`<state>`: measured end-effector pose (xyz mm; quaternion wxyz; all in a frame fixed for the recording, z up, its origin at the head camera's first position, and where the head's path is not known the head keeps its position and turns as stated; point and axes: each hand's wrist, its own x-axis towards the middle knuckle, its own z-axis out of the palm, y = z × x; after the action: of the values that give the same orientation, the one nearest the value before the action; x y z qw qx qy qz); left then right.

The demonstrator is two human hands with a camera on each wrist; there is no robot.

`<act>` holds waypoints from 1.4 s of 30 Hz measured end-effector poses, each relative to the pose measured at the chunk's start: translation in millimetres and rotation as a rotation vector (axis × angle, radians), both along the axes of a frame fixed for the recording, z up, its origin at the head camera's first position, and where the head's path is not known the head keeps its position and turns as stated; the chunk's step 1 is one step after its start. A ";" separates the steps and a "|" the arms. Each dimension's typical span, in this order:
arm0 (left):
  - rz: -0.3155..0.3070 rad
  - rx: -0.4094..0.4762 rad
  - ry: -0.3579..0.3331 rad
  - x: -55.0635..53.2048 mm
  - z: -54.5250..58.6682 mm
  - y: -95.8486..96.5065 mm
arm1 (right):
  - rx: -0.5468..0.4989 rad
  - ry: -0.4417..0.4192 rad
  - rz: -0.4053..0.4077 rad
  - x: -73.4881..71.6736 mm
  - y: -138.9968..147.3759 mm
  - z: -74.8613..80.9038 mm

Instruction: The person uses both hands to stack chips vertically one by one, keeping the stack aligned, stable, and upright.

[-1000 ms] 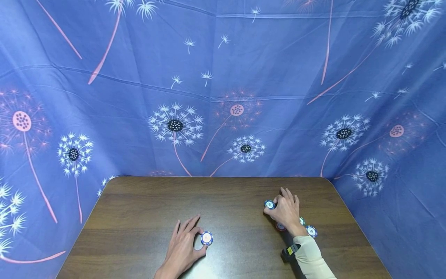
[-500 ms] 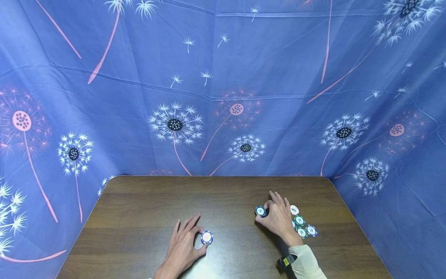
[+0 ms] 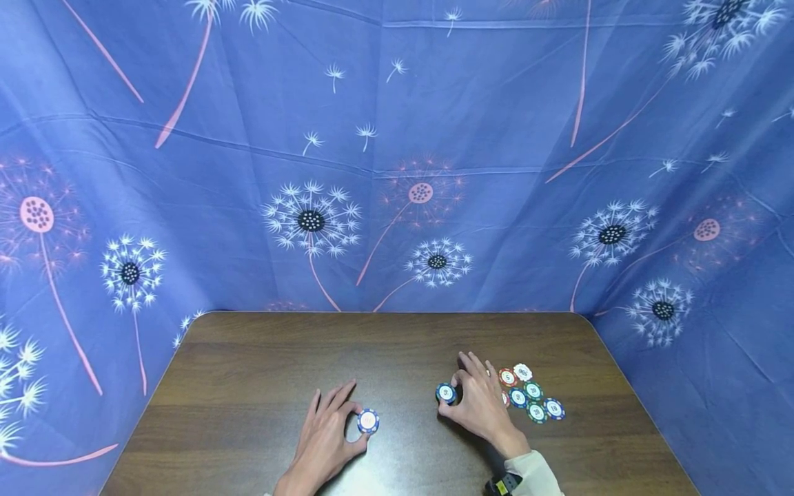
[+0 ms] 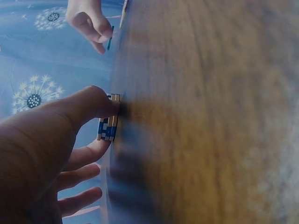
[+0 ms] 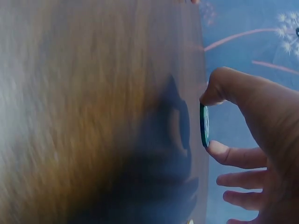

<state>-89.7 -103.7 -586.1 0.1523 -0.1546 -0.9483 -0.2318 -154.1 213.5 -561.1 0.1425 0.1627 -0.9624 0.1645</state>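
My left hand (image 3: 329, 437) pinches a short stack of blue-and-white poker chips (image 3: 368, 421) between thumb and index finger, other fingers spread. The left wrist view shows the layered edges of this stack (image 4: 108, 123) at the table surface. To the right, my right hand (image 3: 480, 403) pinches one poker chip (image 3: 445, 393) by its rim, blue-looking from above. That chip (image 5: 204, 125) has a dark green edge in the right wrist view and is held above the table, its shadow apart from it. A gap separates the held chip from the stack.
Several loose chips lie right of my right hand: a white chip (image 3: 523, 372), a red chip (image 3: 507, 377), a blue chip (image 3: 517, 397), green chips (image 3: 536, 412) and another blue chip (image 3: 554, 408). The wooden table (image 3: 279, 351) meets a blue dandelion-print cloth (image 3: 496, 138) behind.
My right hand has carried its chip leftward and nearer, towards the stack, uncovering the loose chips behind it. My left hand and the stack have stayed in place.
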 end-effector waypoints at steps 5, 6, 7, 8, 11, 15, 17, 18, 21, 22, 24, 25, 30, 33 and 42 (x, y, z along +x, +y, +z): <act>0.002 -0.001 -0.009 0.3 -0.1 -0.3 | -0.027 0.030 0.074 9.0 -15.5 -1.4; 0.004 -0.002 -0.011 0.4 0.0 -0.3 | -0.028 0.029 0.087 10.4 -19.0 -1.3; 0.005 -0.002 -0.014 0.6 0.1 -0.3 | -0.029 0.025 0.098 12.2 -22.5 -1.1; 0.005 -0.001 -0.018 0.8 0.2 -0.3 | -0.030 0.021 0.110 13.6 -26.0 -0.8; 0.007 0.000 -0.029 1.0 0.6 -0.2 | -0.031 0.007 0.146 17.4 -36.3 -0.4; 0.010 -0.003 -0.042 0.9 1.3 0.2 | -0.037 -0.008 0.200 21.9 -49.8 0.1; 0.012 -0.011 -0.046 0.5 1.7 0.4 | -0.039 -0.009 0.224 23.7 -56.8 0.5; 0.013 -0.015 -0.046 0.4 1.9 0.5 | -0.037 -0.009 0.236 24.3 -60.4 0.7; 0.013 -0.022 -0.050 0.0 2.2 0.7 | -0.035 -0.001 0.271 25.7 -71.1 1.2; 0.012 -0.023 -0.052 -0.1 2.3 0.8 | -0.031 0.005 0.281 25.9 -74.5 1.3; 0.011 -0.021 -0.056 -0.3 2.5 0.8 | -0.023 0.013 0.298 26.1 -81.0 1.3; 0.012 -0.020 -0.058 -0.4 2.4 0.8 | -0.017 0.019 0.304 26.1 -84.0 1.5; 0.010 -0.018 -0.061 -0.1 2.0 0.8 | 0.027 0.032 0.315 25.8 -97.2 2.4; 0.007 -0.017 -0.058 0.2 1.9 0.6 | 0.042 0.028 0.321 25.6 -103.7 3.9; 0.007 -0.017 -0.086 -0.4 3.7 0.8 | 0.079 0.021 0.346 25.8 -117.2 5.7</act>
<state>-90.1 -103.0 -582.3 0.1109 -0.1427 -0.9564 -0.2294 -128.4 96.4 -555.3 0.1155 0.3332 -0.9242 0.1468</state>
